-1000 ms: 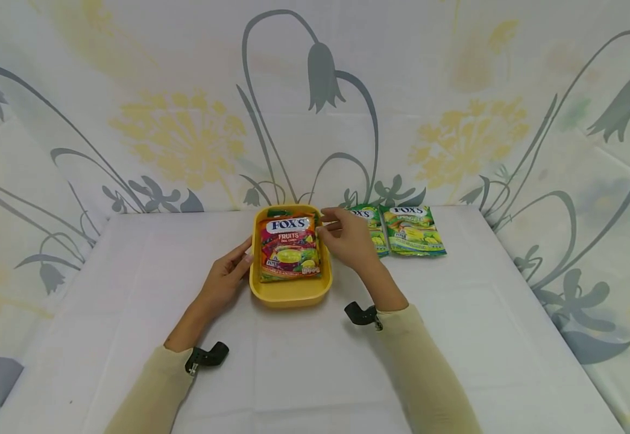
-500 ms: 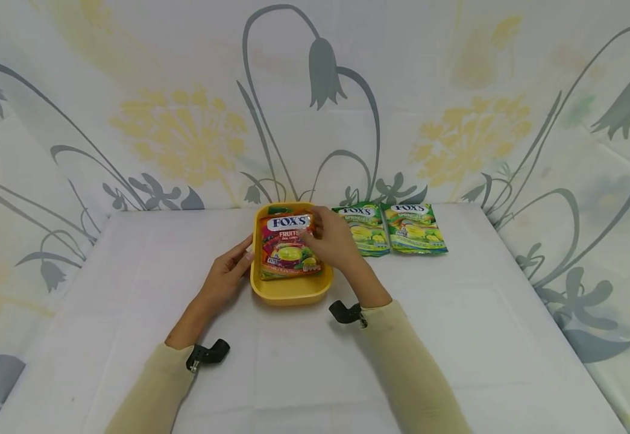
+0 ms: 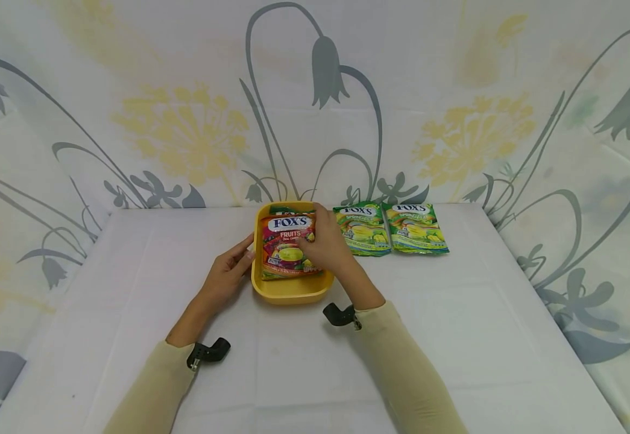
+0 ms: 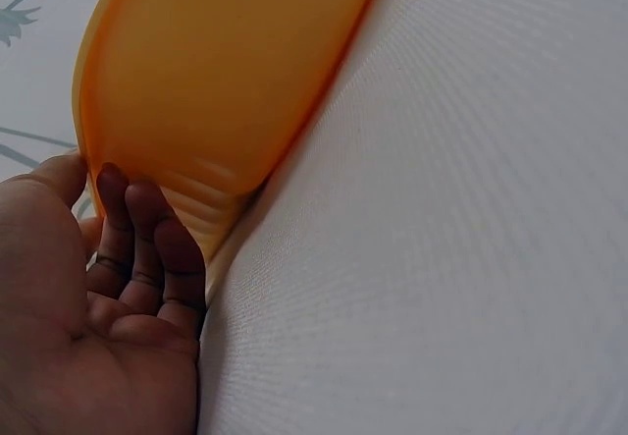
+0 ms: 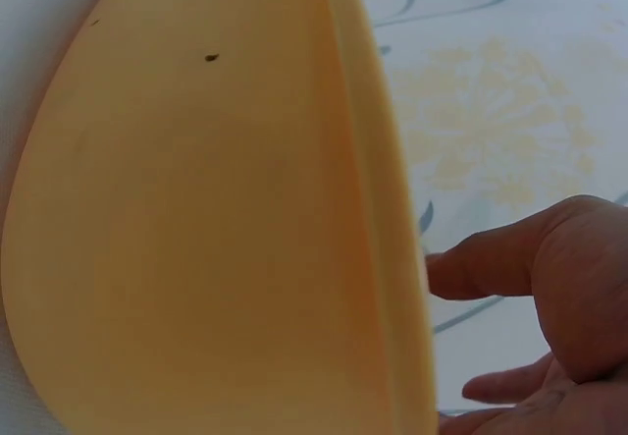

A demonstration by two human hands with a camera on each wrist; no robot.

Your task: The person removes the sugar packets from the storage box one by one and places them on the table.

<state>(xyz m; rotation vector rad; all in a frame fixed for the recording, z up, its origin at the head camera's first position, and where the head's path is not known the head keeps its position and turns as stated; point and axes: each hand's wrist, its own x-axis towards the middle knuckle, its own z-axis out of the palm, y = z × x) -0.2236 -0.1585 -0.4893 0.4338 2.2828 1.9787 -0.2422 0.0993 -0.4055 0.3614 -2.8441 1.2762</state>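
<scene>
A yellow plastic tray (image 3: pixel 291 294) sits on the white tabletop in the head view. Inside lies a red FOX'S Fruits candy bag (image 3: pixel 287 244), with a bit of green packaging (image 3: pixel 282 210) showing behind its top. My left hand (image 3: pixel 222 276) holds the tray's left side; in the left wrist view its curled fingers (image 4: pixel 147 224) are against the outer wall, close under the rim. My right hand (image 3: pixel 332 244) reaches over the tray's right rim and grips the red bag's right edge, thumb on its front. The rim partly hides these fingers in the right wrist view.
Two green FOX'S Spring Tea candy bags (image 3: pixel 362 230) lie side by side just right of the tray, close to the right hand. A flower-patterned backdrop (image 3: pixel 184 132) rises behind the table's back edge. Black cameras (image 3: pixel 208 351) are strapped at both wrists.
My right hand has moved left from the tray's right rim onto the red bag, covering its right part and showing more of the green bags. My left hand stays on the tray.
</scene>
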